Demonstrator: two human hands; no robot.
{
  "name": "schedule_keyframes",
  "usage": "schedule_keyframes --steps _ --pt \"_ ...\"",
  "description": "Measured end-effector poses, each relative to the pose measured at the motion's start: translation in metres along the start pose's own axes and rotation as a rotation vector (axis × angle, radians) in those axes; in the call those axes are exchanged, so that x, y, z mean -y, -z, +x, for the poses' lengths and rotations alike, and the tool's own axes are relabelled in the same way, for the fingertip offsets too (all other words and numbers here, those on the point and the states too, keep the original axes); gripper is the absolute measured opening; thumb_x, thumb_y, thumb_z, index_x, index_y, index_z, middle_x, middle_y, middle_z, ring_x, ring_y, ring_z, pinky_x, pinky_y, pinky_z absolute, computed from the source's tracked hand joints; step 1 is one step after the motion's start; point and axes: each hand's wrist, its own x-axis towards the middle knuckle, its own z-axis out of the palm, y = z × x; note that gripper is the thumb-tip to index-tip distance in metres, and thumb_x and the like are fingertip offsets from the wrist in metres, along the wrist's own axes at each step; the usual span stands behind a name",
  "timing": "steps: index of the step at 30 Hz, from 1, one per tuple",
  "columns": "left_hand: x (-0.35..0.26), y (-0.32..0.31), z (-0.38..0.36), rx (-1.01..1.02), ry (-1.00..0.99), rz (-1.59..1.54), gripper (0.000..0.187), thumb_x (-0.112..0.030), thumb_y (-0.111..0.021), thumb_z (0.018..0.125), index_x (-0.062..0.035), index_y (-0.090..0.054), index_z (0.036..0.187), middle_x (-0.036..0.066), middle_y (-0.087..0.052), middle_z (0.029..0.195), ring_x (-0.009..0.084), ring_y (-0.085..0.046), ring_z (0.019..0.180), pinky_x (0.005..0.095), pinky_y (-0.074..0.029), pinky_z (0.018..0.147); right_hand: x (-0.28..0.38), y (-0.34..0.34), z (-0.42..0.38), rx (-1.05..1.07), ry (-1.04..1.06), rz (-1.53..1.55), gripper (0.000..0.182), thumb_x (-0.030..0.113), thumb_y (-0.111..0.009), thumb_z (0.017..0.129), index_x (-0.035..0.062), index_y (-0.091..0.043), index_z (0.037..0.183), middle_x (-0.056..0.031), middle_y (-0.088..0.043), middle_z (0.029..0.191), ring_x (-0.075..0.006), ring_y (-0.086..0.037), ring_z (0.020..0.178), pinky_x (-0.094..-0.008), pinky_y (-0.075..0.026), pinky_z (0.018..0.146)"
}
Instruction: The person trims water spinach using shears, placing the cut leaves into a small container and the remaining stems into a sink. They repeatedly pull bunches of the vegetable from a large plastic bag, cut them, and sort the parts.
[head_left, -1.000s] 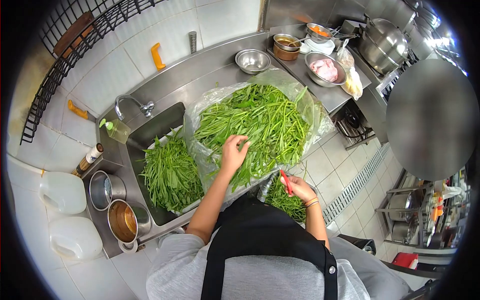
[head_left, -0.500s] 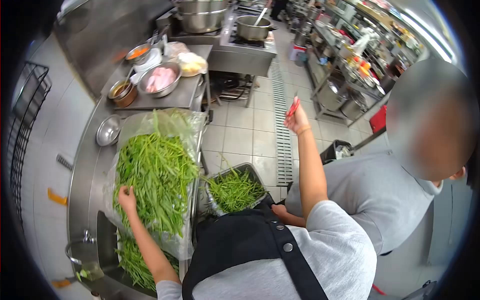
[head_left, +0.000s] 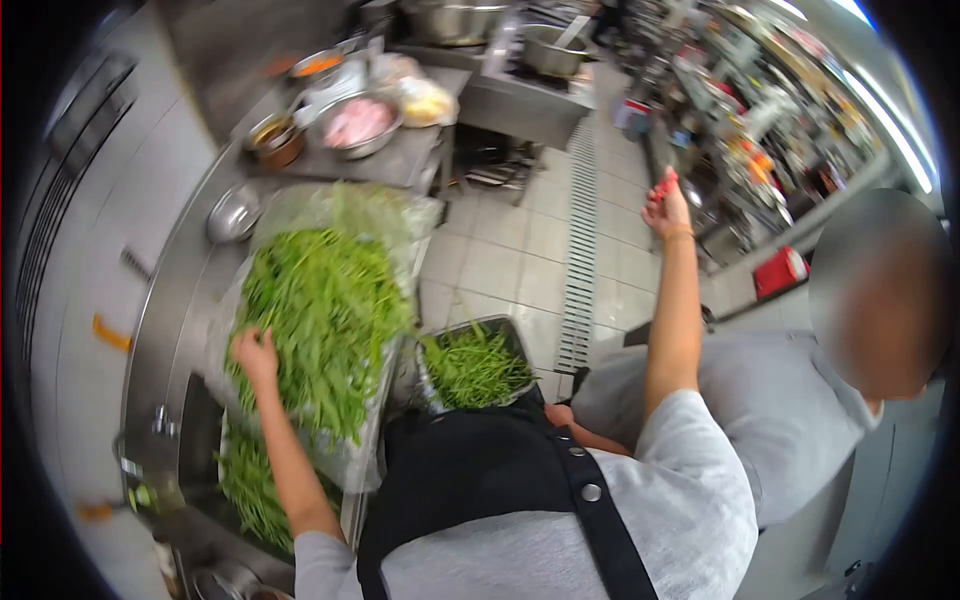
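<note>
Long-stemmed, leafy green vegetables (head_left: pixel 325 320) lie in a broad heap on a clear plastic sheet or bag (head_left: pixel 355 210), directly to the right of the person's left hand (head_left: pixel 256 357) and also beyond it. This hand is at the heap's left edge with its fingers loosely bent; whether a stem is between them I cannot tell. Nearer the body than the left hand, a second pile of the same greens (head_left: pixel 255 490) lies in a grey metal sink (head_left: pixel 200 430). Farther out from that hand, a round, shiny steel bowl (head_left: pixel 235 214) rests on the steel counter (head_left: pixel 185 290), and past it a wider steel bowl (head_left: pixel 362 145) holds pink pieces that look like raw meat (head_left: pixel 358 121). Between the two hands, and lower than both, a dark container with a pale lining (head_left: pixel 516 340) holds thin green stems (head_left: pixel 472 368). The right hand (head_left: pixel 667 207) is stretched out well apart from the heap, its fingers closed around a small red tool (head_left: pixel 664 184), too blurred for its shape to be clear. To the left of this hand, a slotted metal floor drain (head_left: pixel 580 250) runs through pale tiles. Nearer the body than the right hand, a co-worker in a grey shirt (head_left: pixel 710 420) is close beside the person's outstretched arm.
</note>
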Motion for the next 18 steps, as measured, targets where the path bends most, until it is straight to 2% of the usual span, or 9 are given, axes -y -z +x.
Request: schedule_keyframes --steps 3,6,7,8,10,14,15,16,18 --pt "-0.046 0.041 0.01 -0.154 -0.046 0.027 0.022 -0.02 -0.071 0.07 -0.0031 -0.063 0.081 0.015 -0.058 0.085 0.0343 -0.052 0.085 0.0419 -0.04 0.077 -0.037 -0.055 -0.028 0.328 -0.05 -0.091 0.043 0.057 -0.053 0.083 0.0194 -0.04 0.066 0.0034 -0.041 0.055 -0.0085 -0.033 0.044 -0.0238 -0.033 0.045" --pt "-0.05 0.058 0.019 -0.109 -0.022 -0.008 0.028 -0.026 -0.069 0.075 -0.0026 -0.059 0.087 0.016 -0.058 0.089 0.0347 -0.052 0.087 0.0423 -0.039 0.079 -0.082 -0.107 -0.059 0.454 -0.03 -0.379 0.041 0.052 -0.057 0.083 0.0147 -0.044 0.071 0.0021 -0.046 0.056 -0.0067 -0.039 0.044 -0.0234 -0.035 0.044" --pt "-0.054 0.061 0.02 -0.189 -0.02 -0.06 0.027 -0.027 -0.066 0.078 -0.0031 -0.057 0.088 0.015 -0.059 0.085 0.0347 -0.054 0.084 0.0428 -0.041 0.075 -0.094 -0.124 -0.069 0.492 -0.024 -0.453 0.04 0.05 -0.058 0.083 0.0143 -0.044 0.072 0.002 -0.047 0.057 -0.0061 -0.04 0.044 -0.0228 -0.038 0.045" --pt "-0.058 0.071 0.023 -0.044 0.091 -0.233 0.025 -0.026 -0.064 0.081 -0.0032 -0.055 0.086 0.014 -0.061 0.083 0.0347 -0.058 0.081 0.0409 -0.044 0.071 -0.108 -0.141 -0.079 0.547 -0.038 -0.458 0.04 0.05 -0.058 0.083 0.0143 -0.044 0.072 0.002 -0.047 0.057 -0.0061 -0.04 0.044 -0.0228 -0.038 0.045" --pt "-0.068 0.088 0.027 0.037 0.143 -0.454 0.024 -0.024 -0.065 0.08 -0.0036 -0.054 0.086 0.012 -0.064 0.085 0.0292 -0.063 0.083 0.035 -0.047 0.071 -0.131 -0.172 -0.101 0.704 -0.017 -0.53 0.038 0.048 -0.058 0.084 0.0129 -0.048 0.073 0.0022 -0.048 0.059 -0.0055 -0.043 0.046 -0.0217 -0.04 0.046" --pt "-0.072 0.1 0.031 0.102 0.121 -0.416 0.024 -0.021 -0.067 0.077 -0.0048 -0.058 0.094 0.01 -0.064 0.082 0.0235 -0.062 0.081 0.0339 -0.047 0.072 -0.167 -0.233 -0.166 0.957 0.088 -0.554 0.031 0.039 -0.061 0.084 0.0086 -0.058 0.083 0.0032 -0.051 0.064 -0.0051 -0.046 0.053 -0.0203 -0.04 0.051" --pt "-0.086 0.116 0.031 0.246 0.245 -0.45 0.025 -0.016 -0.067 0.077 -0.0049 -0.059 0.098 0.01 -0.064 0.086 0.0195 -0.061 0.081 0.0332 -0.047 0.074 -0.175 -0.245 -0.183 1.025 0.101 -0.559 0.029 0.037 -0.06 0.086 0.0084 -0.058 0.082 0.0038 -0.051 0.064 -0.0048 -0.046 0.054 -0.0198 -0.039 0.052" --pt "-0.083 0.111 0.027 0.237 0.251 -0.447 0.025 -0.016 -0.067 0.077 -0.0049 -0.059 0.098 0.01 -0.064 0.086 0.0195 -0.061 0.081 0.0332 -0.047 0.074 -0.187 -0.255 -0.195 1.113 0.112 -0.566 0.026 0.034 -0.06 0.086 0.0088 -0.057 0.08 0.0041 -0.051 0.064 -0.0047 -0.046 0.054 -0.0198 -0.038 0.051" --pt "-0.067 0.088 0.016 0.308 0.189 -0.775 0.019 -0.009 -0.063 0.081 -0.003 -0.06 0.098 0.005 -0.062 0.091 0.0129 -0.059 0.087 0.0269 -0.046 0.076 -0.21 -0.273 -0.217 1.318 -0.055 -0.462 0.027 0.031 -0.062 0.086 0.0088 -0.053 0.073 0.0043 -0.05 0.061 -0.0051 -0.046 0.053 -0.0189 -0.038 0.051"
